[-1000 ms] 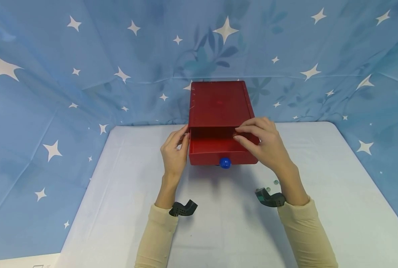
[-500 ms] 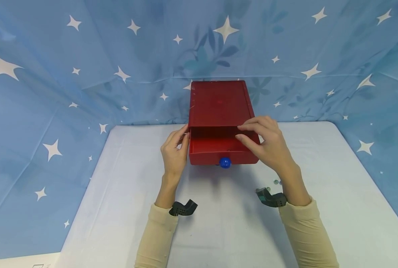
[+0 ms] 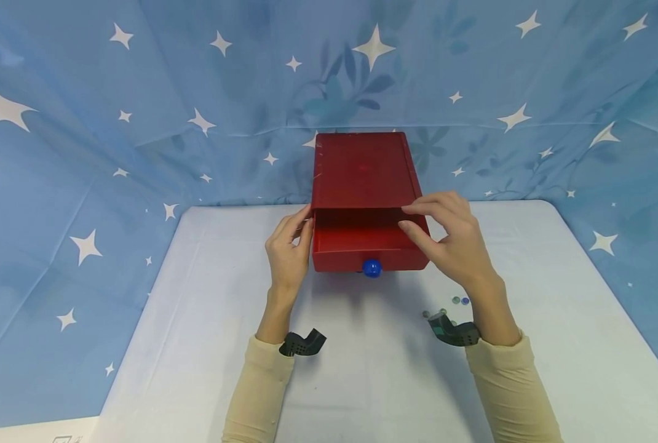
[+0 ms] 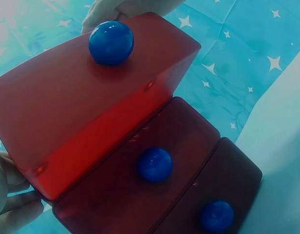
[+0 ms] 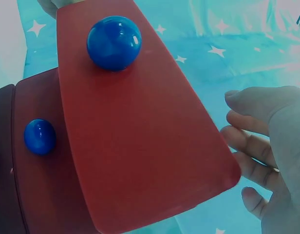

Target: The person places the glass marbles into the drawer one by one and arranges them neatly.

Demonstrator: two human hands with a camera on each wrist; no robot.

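Observation:
A red drawer cabinet (image 3: pixel 364 169) stands at the back of the table. Its top drawer (image 3: pixel 340 261) is pulled out and carries a round blue knob (image 3: pixel 372 268). Against the cabinet's left side rest the fingers and thumb of my left hand (image 3: pixel 287 252), which curl round nothing. My right hand (image 3: pixel 451 237) hovers at the drawer's right side, thumb and fingers apart with nothing between them. In the right wrist view those fingers (image 5: pixel 247 141) lie beside the drawer front's edge. Two lower drawers with blue knobs (image 4: pixel 155 165) show pushed in. Most of the drawer's inside is shadowed.
Several small glass marbles (image 3: pixel 455 300), one of them blue (image 3: pixel 465 301), lie on the white table (image 3: pixel 373 381) near my right wrist. Behind the cabinet hangs a blue curtain (image 3: pixel 240 92) with white stars. A dark wrist camera (image 3: pixel 453 332) partly covers the marbles.
My right hand pinched something tiny over the drawer, then let go of it and spread its fingers. It has since moved right, toward the drawer's side. The left hand stays in place.

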